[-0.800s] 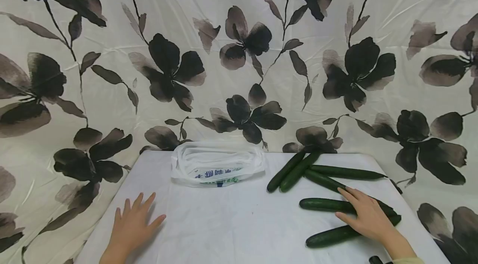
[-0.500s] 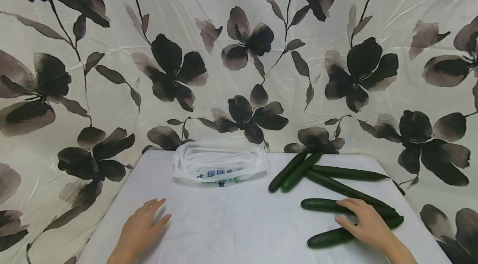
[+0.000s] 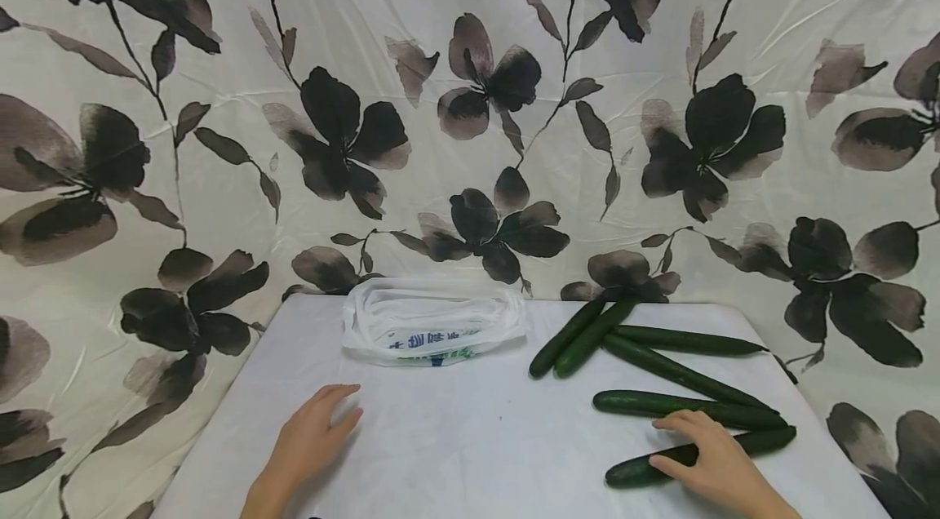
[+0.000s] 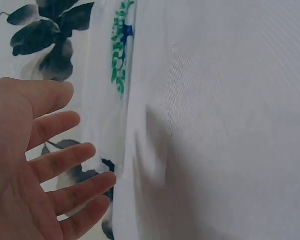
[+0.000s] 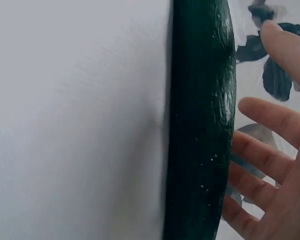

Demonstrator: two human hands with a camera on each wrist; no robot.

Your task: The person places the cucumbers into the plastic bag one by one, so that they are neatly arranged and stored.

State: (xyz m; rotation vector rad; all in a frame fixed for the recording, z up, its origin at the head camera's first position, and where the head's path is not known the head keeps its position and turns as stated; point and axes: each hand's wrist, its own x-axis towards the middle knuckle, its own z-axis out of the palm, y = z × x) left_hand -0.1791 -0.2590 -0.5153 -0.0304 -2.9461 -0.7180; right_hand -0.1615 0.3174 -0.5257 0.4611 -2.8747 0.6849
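My right hand (image 3: 708, 454) hovers over the nearest cucumber (image 3: 631, 472), a long dark green one lying at the front right. Its thumb and fingers are spread apart, overlapping the cucumber in the head view. In the right wrist view, loosely extended fingers (image 5: 270, 155) show beside the glossy cucumber (image 5: 200, 120), with nothing gripped. Over the left part of the white table, my left hand (image 3: 312, 433) has relaxed fingers and holds nothing. Ahead of it lies a folded white plastic bag (image 3: 436, 331) with blue and green print, whose green print also appears in the left wrist view.
Another cucumber (image 3: 661, 403) lies just behind the nearest one. Farther back, several more form a loose pile, among them a slanted cucumber (image 3: 686, 372). A white cloth covers the table (image 3: 477, 437), and a floral curtain (image 3: 602, 152) hangs behind its far edge.
My left hand has moved right, its spread fingers drawing together and turning inward. My right hand has slid toward the front, off the farther cucumbers and over the nearest one. Cucumbers and bag stay put.
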